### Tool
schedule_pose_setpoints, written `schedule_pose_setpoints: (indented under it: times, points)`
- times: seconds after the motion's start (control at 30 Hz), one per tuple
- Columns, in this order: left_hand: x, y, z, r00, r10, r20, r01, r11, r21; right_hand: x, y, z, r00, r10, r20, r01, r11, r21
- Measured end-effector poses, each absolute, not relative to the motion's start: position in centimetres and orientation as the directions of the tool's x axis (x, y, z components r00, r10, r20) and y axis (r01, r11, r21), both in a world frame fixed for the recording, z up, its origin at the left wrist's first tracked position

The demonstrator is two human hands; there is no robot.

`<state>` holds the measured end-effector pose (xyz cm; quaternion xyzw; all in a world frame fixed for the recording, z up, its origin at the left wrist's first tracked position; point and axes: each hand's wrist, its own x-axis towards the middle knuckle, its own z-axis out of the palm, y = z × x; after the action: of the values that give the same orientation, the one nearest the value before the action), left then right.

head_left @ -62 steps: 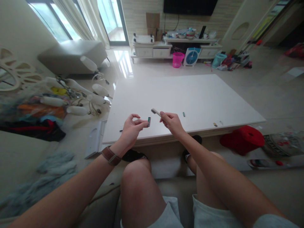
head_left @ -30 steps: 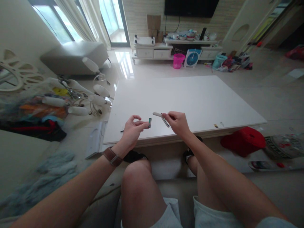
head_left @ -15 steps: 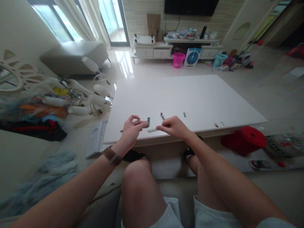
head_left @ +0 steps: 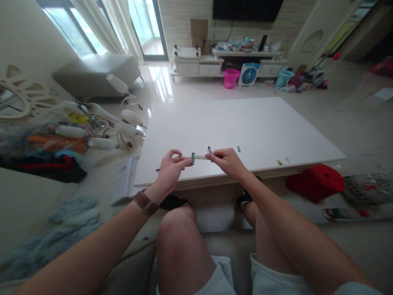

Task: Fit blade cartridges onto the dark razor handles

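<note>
My left hand is over the near edge of the white table, thumb and fingers pinched on a small dark-green rectangular piece with a pale edge, held upright. I cannot make out its exact kind. In my right hand is a slim white stick, pinched near one end and pointing left. Its far tip meets the green piece or lies right beside it. Just behind my right fingers, a silver object with a dark tip rests on the table, partly covered. A similar green strip lies to the right.
A small brown-and-gold piece and a clear bit lie near the table's right front edge. A dark thin item pokes out beside my left hand. At right are a red round stool-like object and, at left, lamp arms.
My right hand has raised the white stick slightly and levelled it, bringing its tip up to the green piece. My left hand has hardly moved.
</note>
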<state>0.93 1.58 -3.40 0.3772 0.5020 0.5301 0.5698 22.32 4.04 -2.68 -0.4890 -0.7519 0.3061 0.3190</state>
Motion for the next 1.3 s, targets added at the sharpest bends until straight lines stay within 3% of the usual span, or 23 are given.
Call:
schedule_pose_setpoints:
  times: [0.17,0.33,0.47,0.63,0.73,0.83,0.97,1.13,1.3]
  points:
    - [0.9,1.5,-3.3,-0.082,0.982,-0.172,-0.221,0.150,0.964,22.5,3.9,-2.7,-0.462,0.879,0.122,0.526,0.382,-0.760]
    - [1.0,1.4,-3.2,-0.052,0.983,-0.178,-0.204,0.164,0.965,22.3,4.0,-2.7,-0.353,0.911,0.212,0.572,0.389,-0.722]
    - [1.1,1.3,-3.3,-0.061,0.976,-0.209,-0.183,0.195,0.964,22.2,4.2,-2.6,-0.166,0.942,0.292,0.639,0.328,-0.696]
    - [1.1,1.2,-3.0,-0.027,0.980,-0.196,-0.183,0.187,0.965,22.3,4.1,-2.6,-0.336,0.913,0.232,0.574,0.393,-0.718]
    - [1.2,1.2,-3.0,-0.038,0.979,-0.201,-0.175,0.191,0.966,22.5,4.5,-2.8,-0.194,0.945,0.262,0.612,0.326,-0.720]
    - [1.3,1.2,-3.0,-0.034,0.987,-0.158,-0.133,0.152,0.979,22.5,4.8,-3.1,-0.064,0.970,0.236,0.472,0.237,-0.849]
    - [1.3,0.8,-2.5,-0.034,0.999,0.024,0.073,-0.022,0.997,21.1,4.3,-3.5,-0.206,0.979,-0.004,0.112,0.020,-0.993]
    - [1.1,0.2,-1.6,0.004,0.968,0.251,0.352,-0.236,0.906,18.8,3.3,-3.9,-0.289,0.942,-0.174,-0.092,-0.208,-0.974]
    - [0.2,0.3,-2.2,0.170,0.902,0.396,0.579,-0.417,0.701,18.2,3.0,-4.2,-0.303,0.927,-0.221,-0.160,-0.279,-0.947]
